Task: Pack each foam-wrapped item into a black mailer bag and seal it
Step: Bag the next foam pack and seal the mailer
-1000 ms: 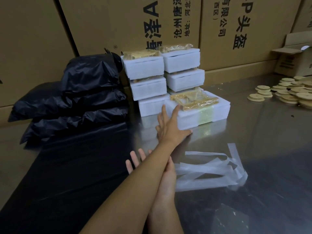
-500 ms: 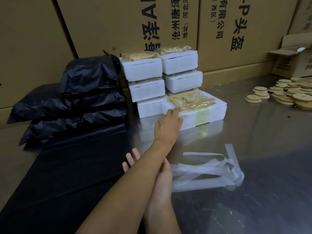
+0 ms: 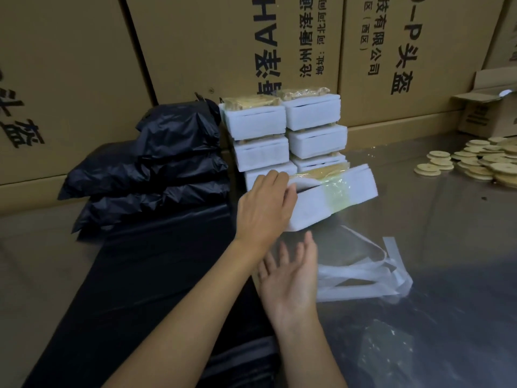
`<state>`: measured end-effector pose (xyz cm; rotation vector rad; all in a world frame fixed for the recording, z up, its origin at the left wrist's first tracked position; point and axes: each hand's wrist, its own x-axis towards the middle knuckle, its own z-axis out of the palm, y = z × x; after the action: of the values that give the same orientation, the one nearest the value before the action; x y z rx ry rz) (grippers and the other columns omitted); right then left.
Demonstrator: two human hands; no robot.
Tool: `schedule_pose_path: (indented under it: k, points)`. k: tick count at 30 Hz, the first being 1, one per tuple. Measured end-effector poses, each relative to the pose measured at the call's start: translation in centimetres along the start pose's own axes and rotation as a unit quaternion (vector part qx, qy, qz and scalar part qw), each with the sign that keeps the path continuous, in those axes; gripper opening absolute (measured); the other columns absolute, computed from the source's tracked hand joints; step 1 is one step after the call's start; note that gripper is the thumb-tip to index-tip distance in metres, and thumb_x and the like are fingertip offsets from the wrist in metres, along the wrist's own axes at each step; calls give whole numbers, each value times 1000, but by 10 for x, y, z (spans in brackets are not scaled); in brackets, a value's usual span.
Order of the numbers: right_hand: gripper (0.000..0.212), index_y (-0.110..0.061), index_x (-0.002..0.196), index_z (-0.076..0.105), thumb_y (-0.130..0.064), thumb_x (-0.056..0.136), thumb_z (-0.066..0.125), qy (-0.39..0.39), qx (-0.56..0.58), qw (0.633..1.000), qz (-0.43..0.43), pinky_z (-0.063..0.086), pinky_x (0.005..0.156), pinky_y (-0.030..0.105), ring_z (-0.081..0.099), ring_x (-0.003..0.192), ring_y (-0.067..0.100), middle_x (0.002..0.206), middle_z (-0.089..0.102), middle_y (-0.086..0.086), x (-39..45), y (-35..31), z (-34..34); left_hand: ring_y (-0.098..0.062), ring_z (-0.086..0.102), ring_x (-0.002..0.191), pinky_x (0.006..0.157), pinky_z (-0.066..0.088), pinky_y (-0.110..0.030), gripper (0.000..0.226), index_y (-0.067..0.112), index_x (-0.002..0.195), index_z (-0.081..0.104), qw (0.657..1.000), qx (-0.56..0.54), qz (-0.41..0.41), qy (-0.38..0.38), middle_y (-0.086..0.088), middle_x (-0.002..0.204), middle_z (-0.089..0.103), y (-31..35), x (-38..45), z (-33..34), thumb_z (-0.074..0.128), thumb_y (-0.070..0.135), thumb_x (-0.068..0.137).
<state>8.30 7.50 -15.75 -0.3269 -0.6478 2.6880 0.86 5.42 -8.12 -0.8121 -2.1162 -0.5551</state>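
The foam-wrapped item (image 3: pixel 333 196) sits ahead of both hands, at the foot of the stack of foam blocks (image 3: pixel 288 135), its near-left end tipped up off the steel table (image 3: pixel 447 247) and its long axis running from left-near to right-far. The left hand (image 3: pixel 264 207) is the nearer one: it reaches across from the left, and its fingers curl over that raised left end and grip it. The right hand (image 3: pixel 291 278) waits below and just short of the item, palm up, fingers spread and relaxed, holding nothing. The flat black mailer bags (image 3: pixel 134 275) lie to the left of both hands, so I judge the item must come back toward the person and leftward, with the right hand placed to take its underside. The filled black bags (image 3: pixel 156 177) are piled left of the stack.
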Motion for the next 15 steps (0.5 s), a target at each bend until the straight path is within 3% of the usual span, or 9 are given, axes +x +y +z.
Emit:
schedule_pose_path:
  k: [1, 3, 7, 12, 15]
  points:
    - [24, -42, 109, 69, -57, 92, 62, -30, 31, 999, 1, 55, 94, 40, 66, 116, 18, 133, 62, 1, 0, -2, -2, -21, 55, 79, 52, 34, -31, 18, 13, 85, 54, 1000, -10, -11, 5, 0, 84, 56, 0, -2, -10, 54, 25, 98]
    - [41, -42, 122, 70, -65, 90, 57, -74, 5, 997, -16, 52, 101, 45, 65, 121, 26, 132, 67, 2, -8, -13, 6, -21, 55, 75, 52, 37, -33, 18, 13, 83, 52, 1000, -27, -2, 7, -1, 82, 55, 0, -11, -28, 56, 23, 97]
    - [67, -21, 141, 59, -67, 93, 53, -121, -27, 992, 7, 40, 114, 41, 56, 133, 23, 142, 60, 9, -25, -16, 23, -20, 55, 69, 52, 46, -37, 18, 11, 82, 56, 999, -26, 47, -3, -1, 79, 55, 10, -35, -55, 59, 21, 96]
    - [68, -15, 144, 55, -62, 94, 56, -160, -59, 985, 17, 51, 102, 40, 57, 132, 26, 142, 59, 12, -41, -29, 28, -14, 54, 72, 47, 45, -32, 20, 11, 82, 59, 999, -22, 43, 22, 2, 78, 56, 15, -59, -91, 59, 24, 97]
    - [66, -15, 148, 48, -58, 99, 52, -186, -64, 980, 25, 45, 111, 44, 51, 137, 29, 148, 52, 15, -49, -26, 31, -8, 55, 86, 54, 48, -26, 20, 12, 93, 64, 995, -63, 77, 1, 6, 93, 61, 7, -72, -120, 55, 30, 97]
